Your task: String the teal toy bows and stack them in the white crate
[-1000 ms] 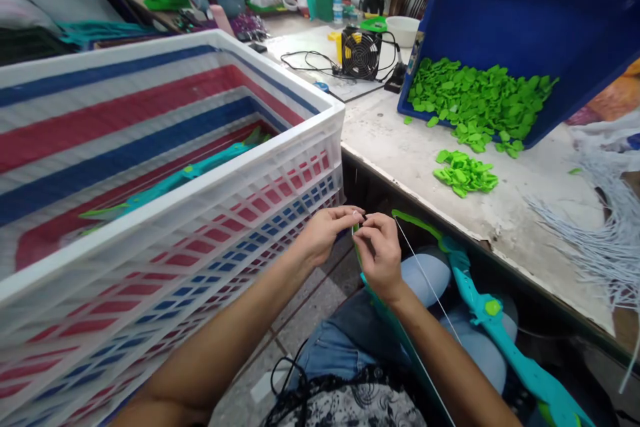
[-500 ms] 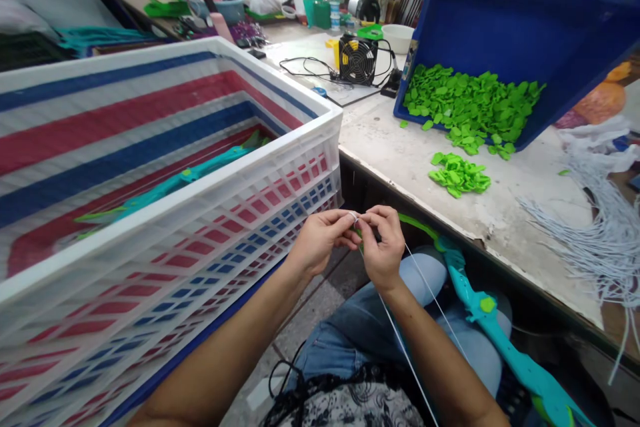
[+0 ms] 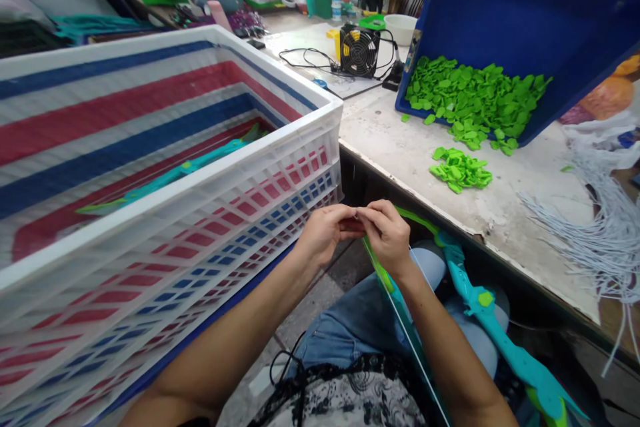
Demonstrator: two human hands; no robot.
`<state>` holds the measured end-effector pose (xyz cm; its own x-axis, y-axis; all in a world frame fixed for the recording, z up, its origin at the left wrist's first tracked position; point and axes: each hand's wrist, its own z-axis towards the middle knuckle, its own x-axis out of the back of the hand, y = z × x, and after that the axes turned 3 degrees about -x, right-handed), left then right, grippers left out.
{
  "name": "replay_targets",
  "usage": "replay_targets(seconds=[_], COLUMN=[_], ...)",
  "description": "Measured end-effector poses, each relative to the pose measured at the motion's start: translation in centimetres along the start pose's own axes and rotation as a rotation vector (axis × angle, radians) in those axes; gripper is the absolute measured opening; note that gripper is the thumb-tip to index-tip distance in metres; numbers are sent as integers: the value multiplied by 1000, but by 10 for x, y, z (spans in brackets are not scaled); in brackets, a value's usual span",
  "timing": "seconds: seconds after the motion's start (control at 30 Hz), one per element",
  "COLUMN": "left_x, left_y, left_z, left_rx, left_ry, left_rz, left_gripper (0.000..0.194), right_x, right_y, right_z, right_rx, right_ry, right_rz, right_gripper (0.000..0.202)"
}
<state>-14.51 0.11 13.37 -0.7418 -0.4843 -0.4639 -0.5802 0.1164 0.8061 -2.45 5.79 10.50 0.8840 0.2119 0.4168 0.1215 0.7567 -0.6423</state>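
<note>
My left hand (image 3: 324, 232) and my right hand (image 3: 387, 235) meet fingertip to fingertip above my lap. Each one is closed in a pinch on the end of a white string (image 3: 423, 365); the knot or loop between the fingertips is mostly hidden. From there the string runs down beneath my right forearm. A teal and green toy bow (image 3: 503, 327) rests slantwise across my right leg. Another toy bow (image 3: 384, 275), its green end near my right hand, lies partly hidden under that arm.
On my left stands a white plastic crate (image 3: 280, 147) with a striped lining and toy bows (image 3: 200, 163) inside. The worktable (image 3: 390, 147) carries a tilted blue bin (image 3: 500, 7) of green pieces, a small green pile (image 3: 461, 170), a bundle of white strings (image 3: 595, 233) and a black fan (image 3: 359, 52).
My fingertips have drawn closer together over the string end, hiding the small white loop seen before. The second bow's green end now shows beneath my right hand.
</note>
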Motion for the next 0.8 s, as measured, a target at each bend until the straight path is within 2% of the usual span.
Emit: replay_targets(seconds=[0.1, 0.23, 0.4, 0.5, 0.67, 0.8], left_x=[3, 4, 10, 17, 23, 26], left_y=[3, 3, -3, -4, 6, 7], left_z=[-1, -3, 4, 5, -3, -9], left_rx=[15, -61, -180, -255, -246, -289], left_ry=[-60, -105, -77, -116, -246, -261], left_rz=[76, 263, 461, 640, 818, 967], left_gripper=[20, 20, 20, 21, 25, 27], right_x=[8, 13, 13, 12, 7, 3], right_y=[3, 3, 8, 10, 5, 2], right_z=[5, 8, 2, -5, -13, -22], right_rx=[42, 129, 4, -47, -12, 60], right_ry=[-64, -130, -146, -155, -171, -147], right_rz=[-70, -175, -81, -18, -5, -97], right_gripper=[18, 17, 18, 17, 17, 19])
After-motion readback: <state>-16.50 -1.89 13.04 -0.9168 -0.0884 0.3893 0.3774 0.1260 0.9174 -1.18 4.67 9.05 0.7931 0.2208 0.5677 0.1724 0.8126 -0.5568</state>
